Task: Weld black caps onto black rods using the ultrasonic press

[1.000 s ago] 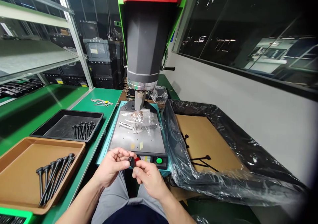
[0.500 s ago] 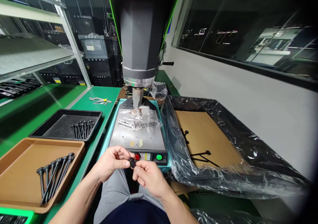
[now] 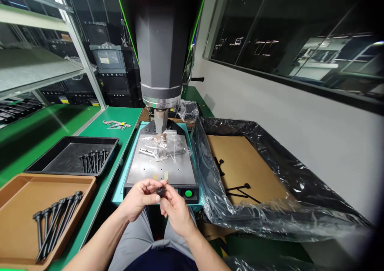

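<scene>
Your left hand and right hand pinch a small black part between their fingertips above your lap, just in front of the press's metal plate and its green button.

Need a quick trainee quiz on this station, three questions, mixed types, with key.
1. True or false: the brown rectangular plastic tray is nearer the person than the black rectangular plastic tray.
2. What are the left hand and right hand holding?
a) a silver metal tool
b) a small black part
c) a clear plastic bag
3. Fill in: the round push button beside the right hand is ____ in colour.

Key: 1 true; 2 b; 3 green.
</scene>
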A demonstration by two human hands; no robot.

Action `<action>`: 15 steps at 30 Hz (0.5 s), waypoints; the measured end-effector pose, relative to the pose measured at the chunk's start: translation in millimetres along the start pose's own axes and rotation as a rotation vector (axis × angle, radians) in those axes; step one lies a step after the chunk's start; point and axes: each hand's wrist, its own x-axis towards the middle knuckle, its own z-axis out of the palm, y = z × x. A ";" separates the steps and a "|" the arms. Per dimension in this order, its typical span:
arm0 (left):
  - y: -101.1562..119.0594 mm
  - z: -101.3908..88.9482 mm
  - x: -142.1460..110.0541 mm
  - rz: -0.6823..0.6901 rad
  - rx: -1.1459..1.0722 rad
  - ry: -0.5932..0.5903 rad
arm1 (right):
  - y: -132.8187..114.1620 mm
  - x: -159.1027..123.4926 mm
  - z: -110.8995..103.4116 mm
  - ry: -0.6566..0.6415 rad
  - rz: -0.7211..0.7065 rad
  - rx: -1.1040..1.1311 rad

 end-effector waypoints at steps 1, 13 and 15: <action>-3.8 -1.6 3.7 0.021 -0.014 -0.001 | 2.2 0.8 -3.8 0.002 0.021 0.036; -44.2 -83.4 116.5 0.157 -0.053 0.666 | 31.4 21.7 -61.6 0.367 0.305 0.304; -33.7 -82.1 128.5 0.167 -0.057 0.609 | 34.9 33.7 -63.2 0.354 0.349 0.286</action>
